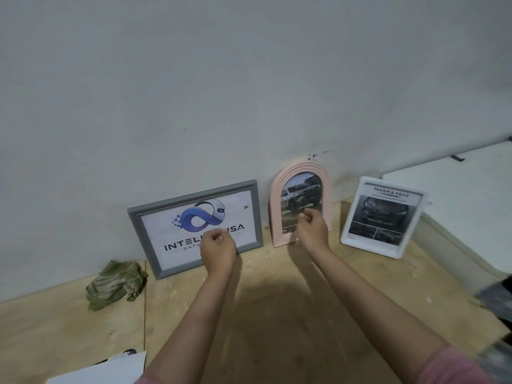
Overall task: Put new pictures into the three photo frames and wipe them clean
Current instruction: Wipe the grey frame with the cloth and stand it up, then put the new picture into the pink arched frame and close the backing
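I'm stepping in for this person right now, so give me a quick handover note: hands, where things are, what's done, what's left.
Left hand: loosely curled, holding nothing visible, in front of the grey frame.
Right hand: fingers curled, apparently empty, in front of the pink arched frame.
White frame stands furthest right. All three lean against the wall, each showing a picture.
Green cloth lies crumpled on the floor left of the grey frame, untouched now.
Loose papers lie at the bottom left.
Done: pictures appear to be in.
Left: cannot tell whether the frames are wiped; check and wipe them.
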